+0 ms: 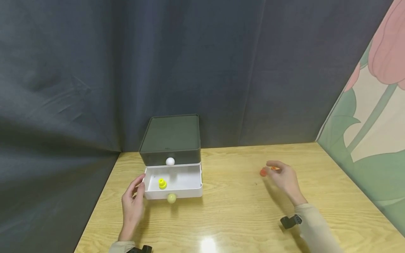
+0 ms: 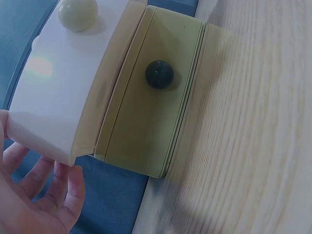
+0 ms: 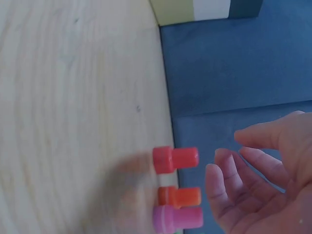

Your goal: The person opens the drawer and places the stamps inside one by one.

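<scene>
The red piece (image 3: pixel 175 160) stands upright on the table (image 1: pixel 234 211), right of centre in the head view, its wide base down and its narrower stem up. The right grip (image 1: pixel 283 179) is just beside it, with thumb and fingers spread and nothing between them; in the right wrist view the fingertips, at the lower right of the frame, point toward the stem — whether one touches it I cannot tell. Next to the red piece are an orange piece (image 3: pixel 179 196) and a pink piece (image 3: pixel 178 219), in line below it in the right wrist frame, with a sliver of green at the bottom edge.

Left of centre in the head view, the left grip (image 1: pixel 132 202) holds the white drawer (image 1: pixel 190 193) by its left side, thumb and fingers curved at the wall. The drawer juts from a dark-topped cabinet (image 1: pixel 174 133), and a yellow piece (image 1: pixel 162 183) sits inside toward the left. A white knob (image 1: pixel 170 161) shows above, a pale yellow-green knob (image 1: pixel 172 198) on the drawer's front — and, in the left wrist view, a dark knob (image 2: pixel 159 74) on the yellowish lower section (image 2: pixel 139 126). A dark curtain (image 1: pixel 221 70) hangs behind; a flower-patterned panel (image 1: pixel 379 119) fills the right edge.
</scene>
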Demonstrator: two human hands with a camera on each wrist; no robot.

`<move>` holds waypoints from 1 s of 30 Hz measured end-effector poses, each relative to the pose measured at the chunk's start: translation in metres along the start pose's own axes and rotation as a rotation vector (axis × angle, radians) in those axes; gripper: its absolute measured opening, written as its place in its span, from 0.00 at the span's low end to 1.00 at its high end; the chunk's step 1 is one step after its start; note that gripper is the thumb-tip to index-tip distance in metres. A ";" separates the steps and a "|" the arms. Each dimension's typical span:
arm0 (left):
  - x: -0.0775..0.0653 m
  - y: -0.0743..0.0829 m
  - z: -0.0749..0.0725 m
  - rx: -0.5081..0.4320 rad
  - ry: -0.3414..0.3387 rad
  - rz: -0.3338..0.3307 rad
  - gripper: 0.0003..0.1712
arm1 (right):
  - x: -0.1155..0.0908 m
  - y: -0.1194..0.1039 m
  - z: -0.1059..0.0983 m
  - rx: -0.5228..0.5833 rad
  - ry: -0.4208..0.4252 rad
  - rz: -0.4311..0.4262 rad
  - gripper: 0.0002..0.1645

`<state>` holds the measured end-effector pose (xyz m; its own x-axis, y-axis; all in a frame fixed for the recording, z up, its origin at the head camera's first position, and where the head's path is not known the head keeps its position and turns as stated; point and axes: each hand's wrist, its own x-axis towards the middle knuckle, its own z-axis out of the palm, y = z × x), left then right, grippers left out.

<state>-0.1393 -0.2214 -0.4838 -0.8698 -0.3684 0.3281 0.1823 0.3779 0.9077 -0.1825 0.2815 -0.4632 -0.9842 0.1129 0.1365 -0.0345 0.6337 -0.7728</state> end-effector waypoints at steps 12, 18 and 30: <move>0.001 0.000 0.000 -0.036 0.018 0.009 0.18 | 0.004 0.013 0.007 0.002 -0.022 0.030 0.25; 0.000 0.002 0.000 -0.038 0.014 0.000 0.17 | 0.006 0.016 0.009 -0.012 -0.031 0.022 0.25; 0.000 0.000 0.001 -0.041 -0.001 0.000 0.18 | 0.009 0.023 0.014 -0.067 -0.053 0.002 0.24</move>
<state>-0.1394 -0.2204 -0.4841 -0.8702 -0.3675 0.3281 0.2013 0.3427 0.9176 -0.1947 0.2857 -0.4884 -0.9921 0.0748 0.1008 -0.0226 0.6838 -0.7293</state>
